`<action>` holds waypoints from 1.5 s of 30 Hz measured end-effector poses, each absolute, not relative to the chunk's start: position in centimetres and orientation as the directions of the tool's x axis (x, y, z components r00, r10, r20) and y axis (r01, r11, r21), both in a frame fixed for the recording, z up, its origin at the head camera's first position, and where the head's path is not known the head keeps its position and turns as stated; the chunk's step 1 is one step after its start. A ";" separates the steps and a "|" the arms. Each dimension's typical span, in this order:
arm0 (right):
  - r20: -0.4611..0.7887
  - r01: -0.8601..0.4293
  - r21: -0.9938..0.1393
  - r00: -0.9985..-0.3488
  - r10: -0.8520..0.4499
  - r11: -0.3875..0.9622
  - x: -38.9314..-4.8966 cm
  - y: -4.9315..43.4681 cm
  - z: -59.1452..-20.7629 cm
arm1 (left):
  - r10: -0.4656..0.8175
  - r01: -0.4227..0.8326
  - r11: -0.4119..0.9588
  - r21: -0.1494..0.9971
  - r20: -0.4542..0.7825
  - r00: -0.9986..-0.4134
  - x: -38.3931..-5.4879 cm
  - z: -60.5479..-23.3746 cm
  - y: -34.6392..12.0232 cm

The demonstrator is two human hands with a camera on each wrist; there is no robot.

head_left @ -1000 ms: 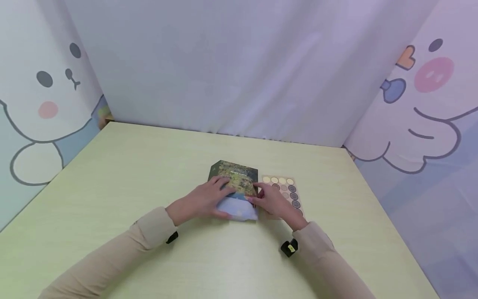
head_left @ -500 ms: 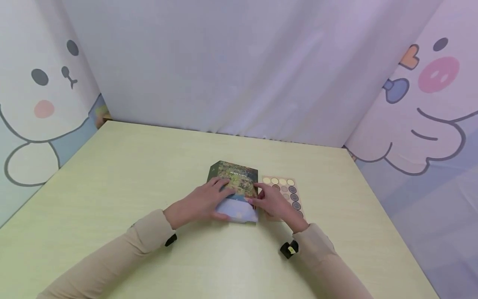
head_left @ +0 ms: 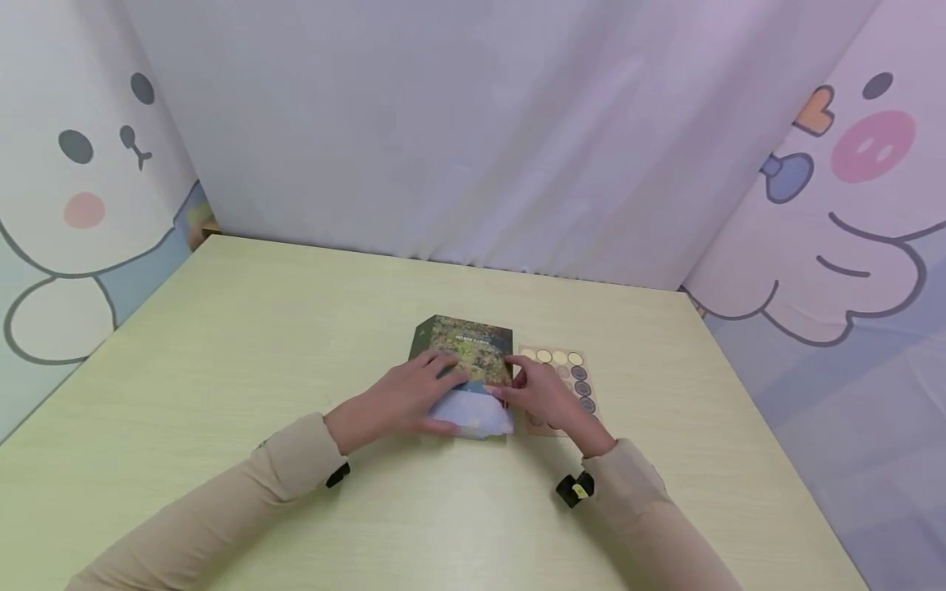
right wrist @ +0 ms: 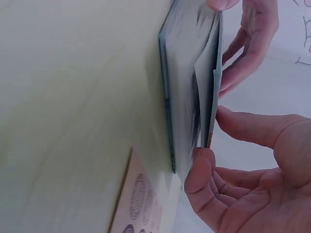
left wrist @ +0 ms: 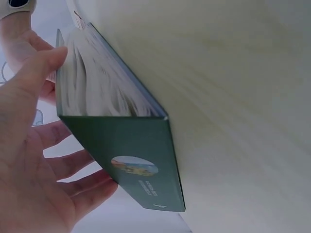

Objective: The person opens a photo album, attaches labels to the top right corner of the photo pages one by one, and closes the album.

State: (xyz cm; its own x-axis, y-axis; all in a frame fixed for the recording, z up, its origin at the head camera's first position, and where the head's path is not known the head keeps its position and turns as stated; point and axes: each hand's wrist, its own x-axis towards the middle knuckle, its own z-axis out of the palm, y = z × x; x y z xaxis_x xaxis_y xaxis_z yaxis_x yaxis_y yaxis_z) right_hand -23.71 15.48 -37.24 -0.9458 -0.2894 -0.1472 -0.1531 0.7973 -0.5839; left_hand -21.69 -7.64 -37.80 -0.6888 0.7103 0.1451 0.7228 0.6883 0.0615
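A thick photo album (head_left: 475,345) with a flowery printed cover and a dark green spine (left wrist: 121,155) lies flat on the table. My left hand (head_left: 402,394) rests on the cover with spread fingers, its thumb at the near edge in the left wrist view. At the right edge, my right hand (head_left: 543,394) pinches the cover, thumb on top and curled fingers at the rim. In the right wrist view the pages (right wrist: 187,73) show as a pale stack, with a narrow gap beneath the top cover. Beside the album, partly under my right hand, lies a sheet of round stickers (head_left: 580,373).
The pale wooden table (head_left: 310,304) extends around the album on every side. A plain light curtain (head_left: 414,139) hangs behind it, with cartoon-printed cloth (head_left: 835,213) along the sides. Both sleeves are beige, with small black devices (head_left: 575,490) at the wrists.
The head view has shifted slightly. Both hands keep their places on the album, and the right hand still pinches the cover's edge.
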 end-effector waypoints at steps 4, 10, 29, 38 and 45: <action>-0.145 -0.148 -0.582 -0.949 -0.281 0.800 -23.7 15.5 -36.7 | 0.711 0.722 0.689 0.054 0.143 -0.689 -21.5 -37.5 -7.5; -0.130 -0.157 -0.594 -0.949 -0.287 0.789 -23.5 15.4 -35.6 | 0.703 0.717 0.695 0.054 0.157 -0.694 -20.9 -36.8 -7.4; -0.074 -0.158 -0.706 -0.953 -0.294 0.690 -24.1 16.2 -35.2 | 0.685 0.743 0.668 0.030 0.364 -0.631 -19.8 -36.3 -7.8; -0.100 -0.217 -0.581 -0.938 -0.333 0.784 -24.0 16.2 -36.8 | 0.690 0.757 0.650 0.065 0.367 -0.624 -19.9 -36.3 -7.4; -0.091 -0.281 -0.581 -0.910 -0.405 0.764 -23.9 15.7 -37.4 | 0.687 0.757 0.650 0.066 0.374 -0.623 -19.9 -36.4 -7.5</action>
